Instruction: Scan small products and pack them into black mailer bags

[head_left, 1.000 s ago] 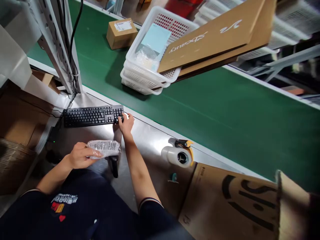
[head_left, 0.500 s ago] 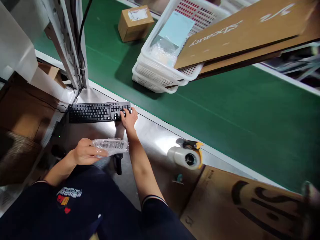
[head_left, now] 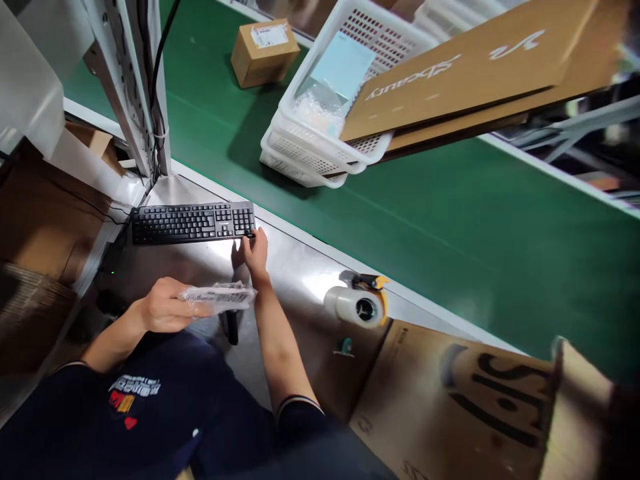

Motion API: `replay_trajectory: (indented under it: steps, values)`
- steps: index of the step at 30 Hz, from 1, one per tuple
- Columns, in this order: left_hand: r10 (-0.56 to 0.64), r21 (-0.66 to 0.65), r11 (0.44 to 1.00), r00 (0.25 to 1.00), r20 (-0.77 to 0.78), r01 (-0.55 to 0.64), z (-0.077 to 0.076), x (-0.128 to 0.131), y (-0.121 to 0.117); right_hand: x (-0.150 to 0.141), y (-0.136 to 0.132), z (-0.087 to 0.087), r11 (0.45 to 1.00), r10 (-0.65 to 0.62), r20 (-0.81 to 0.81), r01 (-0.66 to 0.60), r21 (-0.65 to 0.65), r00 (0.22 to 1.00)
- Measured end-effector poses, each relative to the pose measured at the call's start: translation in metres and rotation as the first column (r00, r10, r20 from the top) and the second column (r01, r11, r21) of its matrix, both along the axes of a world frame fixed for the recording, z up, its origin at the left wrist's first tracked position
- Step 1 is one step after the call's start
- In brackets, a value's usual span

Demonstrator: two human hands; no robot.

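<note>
My left hand point(head_left: 169, 307) is closed on a clear plastic-wrapped package point(head_left: 220, 297) with a printed label, tilted so the print shows narrowly. A black keyboard point(head_left: 193, 223) lies on the metal bench. At its lower right corner, by the number pad, is my right hand point(head_left: 257, 252), fingers apart and holding nothing; a fingertip appears to touch a key. Under the package, a black handle of some device point(head_left: 231, 328) shows in part; the rest of it is hidden.
White baskets point(head_left: 320, 175) with a light blue item and flat cardboard point(head_left: 450, 83) stand on the green belt point(head_left: 425, 220). A small carton point(head_left: 263, 57) sits left of them. Clear tape on a dispenser point(head_left: 357, 305) and a large carton point(head_left: 425, 393) are at my right.
My right hand has moved down from the number pad keys to the keyboard's lower right corner. The package in my left hand has tilted, showing less of its label. The view has shifted somewhat.
</note>
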State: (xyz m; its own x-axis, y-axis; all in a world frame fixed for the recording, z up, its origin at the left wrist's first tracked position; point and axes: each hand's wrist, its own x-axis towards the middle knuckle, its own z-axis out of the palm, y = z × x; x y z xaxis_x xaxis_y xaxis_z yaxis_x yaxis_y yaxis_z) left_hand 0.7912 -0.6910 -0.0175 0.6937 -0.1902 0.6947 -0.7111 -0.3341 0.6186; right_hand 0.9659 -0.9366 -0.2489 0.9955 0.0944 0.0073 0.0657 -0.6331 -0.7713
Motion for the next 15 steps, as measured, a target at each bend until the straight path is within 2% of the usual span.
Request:
replay_trajectory:
  steps: [7, 15]
  values:
    - [-0.044, 0.016, 0.999, 0.999, 0.013, 0.043, -0.003, 0.0, 0.001, 0.006, 0.015, -0.002, 0.97, 0.118, 0.042, -0.106, -0.217, 0.992]
    - [-0.033, 0.021, 0.999, 0.999, 0.01, 0.033, -0.003, 0.007, 0.003, 0.019, 0.034, 0.006, 0.961, 0.134, 0.069, -0.112, -0.251, 0.989]
